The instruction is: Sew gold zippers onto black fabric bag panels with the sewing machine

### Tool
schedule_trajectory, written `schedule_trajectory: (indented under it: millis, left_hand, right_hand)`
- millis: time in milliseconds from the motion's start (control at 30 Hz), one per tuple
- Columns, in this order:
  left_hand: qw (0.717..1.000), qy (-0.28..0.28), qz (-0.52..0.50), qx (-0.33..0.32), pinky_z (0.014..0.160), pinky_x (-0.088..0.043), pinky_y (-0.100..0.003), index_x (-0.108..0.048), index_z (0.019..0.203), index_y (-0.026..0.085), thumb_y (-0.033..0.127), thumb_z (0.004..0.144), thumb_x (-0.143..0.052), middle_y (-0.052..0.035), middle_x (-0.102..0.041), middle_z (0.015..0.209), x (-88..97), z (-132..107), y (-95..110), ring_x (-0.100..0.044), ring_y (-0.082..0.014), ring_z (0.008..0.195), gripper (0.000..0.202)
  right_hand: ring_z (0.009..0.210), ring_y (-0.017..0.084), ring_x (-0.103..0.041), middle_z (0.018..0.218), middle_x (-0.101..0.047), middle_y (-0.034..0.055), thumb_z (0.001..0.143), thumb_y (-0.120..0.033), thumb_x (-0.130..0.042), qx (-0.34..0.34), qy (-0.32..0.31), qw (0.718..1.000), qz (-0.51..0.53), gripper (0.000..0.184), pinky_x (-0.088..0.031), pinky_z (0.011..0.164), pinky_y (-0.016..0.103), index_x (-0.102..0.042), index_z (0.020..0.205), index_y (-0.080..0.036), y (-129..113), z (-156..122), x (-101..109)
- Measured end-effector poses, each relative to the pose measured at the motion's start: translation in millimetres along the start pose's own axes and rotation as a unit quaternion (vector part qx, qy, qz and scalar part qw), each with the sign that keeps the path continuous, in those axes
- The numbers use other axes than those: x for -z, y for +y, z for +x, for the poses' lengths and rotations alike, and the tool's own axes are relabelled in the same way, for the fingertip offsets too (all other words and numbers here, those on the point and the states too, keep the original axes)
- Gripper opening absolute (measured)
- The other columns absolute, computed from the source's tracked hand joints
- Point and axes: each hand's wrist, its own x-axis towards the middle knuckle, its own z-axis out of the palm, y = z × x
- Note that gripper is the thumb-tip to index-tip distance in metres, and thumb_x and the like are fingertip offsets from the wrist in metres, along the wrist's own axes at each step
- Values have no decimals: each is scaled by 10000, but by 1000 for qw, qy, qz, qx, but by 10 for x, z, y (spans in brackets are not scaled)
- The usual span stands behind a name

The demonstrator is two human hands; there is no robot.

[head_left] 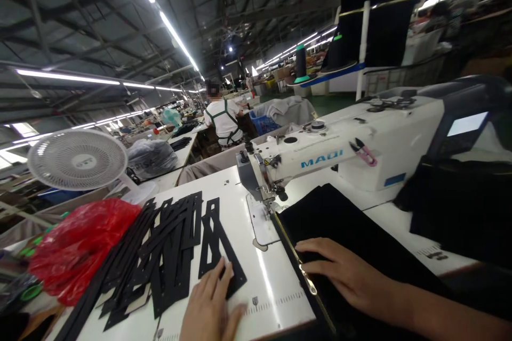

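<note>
My left hand (210,306) lies flat on the white table, fingers stretched out over the near end of a black cut-out piece (218,248). My right hand (344,272) rests open on a black fabric panel (340,224), fingertips beside a zipper (298,264) along its left edge. The fabric runs up to the needle area of a white sewing machine (320,157). A pile of several more black cut-out pieces (160,250) lies left of my left hand.
A red plastic bag (80,245) sits at the table's left edge, with a white fan (78,160) behind it. Pink snips (364,152) lie on the machine arm. Dark cloth (460,208) is heaped at the right. Another person (222,114) sits at a far table.
</note>
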Motion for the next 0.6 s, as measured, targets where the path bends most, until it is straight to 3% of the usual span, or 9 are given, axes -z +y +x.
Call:
schedule_trajectory:
  millis: [100,233,300,400,500,600]
  left_hand:
    - [998,5,-16,-56,846,-520,-435,-370,1353,143,588,691,-622,-188,-416,1372,53,32,90,-506,-335,1164,836]
    - [992,51,-7,-114,848,-533,-399,-487,1236,94,560,770,-566,-186,-587,1203,-73,-34,36,-581,-299,1078,664]
    - [993,44,21,-108,866,-529,-363,-521,1183,70,457,839,-532,-183,-631,1131,-130,-64,-27,-606,-277,1042,518]
    - [995,5,52,-89,884,-516,-351,-543,1135,48,162,862,-453,-180,-654,1081,-147,-2,-187,-620,-256,1020,309]
    - [998,-21,47,-36,876,-520,-334,-549,1111,63,-44,766,-360,-149,-669,1061,-89,141,-370,-640,-208,983,409]
    - [998,16,53,-18,881,-518,-336,-504,1176,49,-76,749,-302,-161,-632,1136,-68,204,-318,-618,-201,1029,489]
  right_hand:
    - [1266,214,-378,1365,-439,88,938,-214,-359,-45,10,998,-45,396,-332,1055,421,-454,1321,-183,128,63,-76]
    - [1269,251,-372,1373,-422,88,939,-339,-390,-64,0,993,-98,423,-325,1048,488,-453,1324,-176,319,147,-275]
    - [1263,247,-381,1375,-421,71,937,-342,-388,-52,16,992,-111,429,-337,1042,490,-431,1339,-197,387,147,-369]
    - [1238,259,-415,1375,-418,50,927,-343,-391,-24,49,991,-124,456,-379,1009,497,-380,1371,-240,460,107,-465]
    - [1207,266,-452,1377,-411,40,924,-344,-390,-9,68,989,-129,486,-416,979,486,-321,1399,-268,516,71,-513]
    - [1196,265,-463,1386,-396,38,922,-350,-408,1,80,987,-139,546,-434,961,480,-220,1430,-278,549,64,-531]
